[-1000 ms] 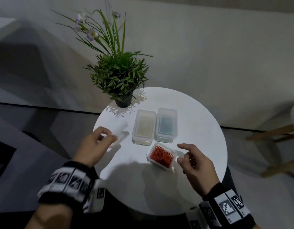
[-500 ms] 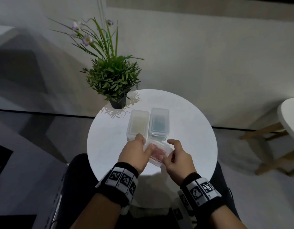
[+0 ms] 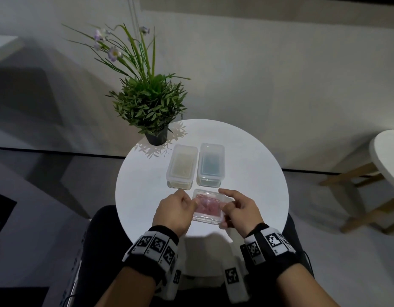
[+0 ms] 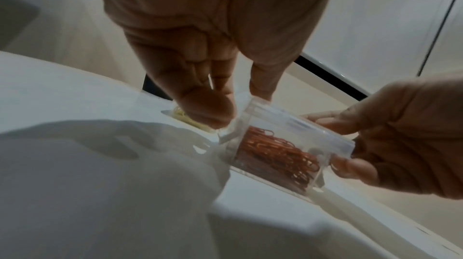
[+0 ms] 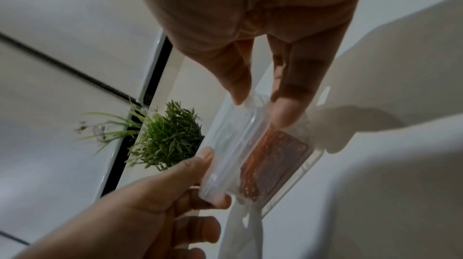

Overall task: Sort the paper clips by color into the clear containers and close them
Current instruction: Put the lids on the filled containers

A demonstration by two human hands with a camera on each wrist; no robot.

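Both hands pinch the small clear plastic container of red paper clips (image 3: 207, 207) at the round white table's (image 3: 258, 162) near edge, left hand (image 3: 174, 209) and right hand (image 3: 240, 209) at opposite ends, so press the lid down evenly till each side seats.

Left hand (image 3: 175, 210) and right hand (image 3: 240, 211) curl inward, fingertips pinching.

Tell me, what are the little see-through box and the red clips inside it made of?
The box looks like clear, glossy plastic: the clips show through its walls and its edges catch the light. The red paper clips look like bent wire with a red coating, though the pictures cannot show what is underneath. Both hands, left and right, hold the box.
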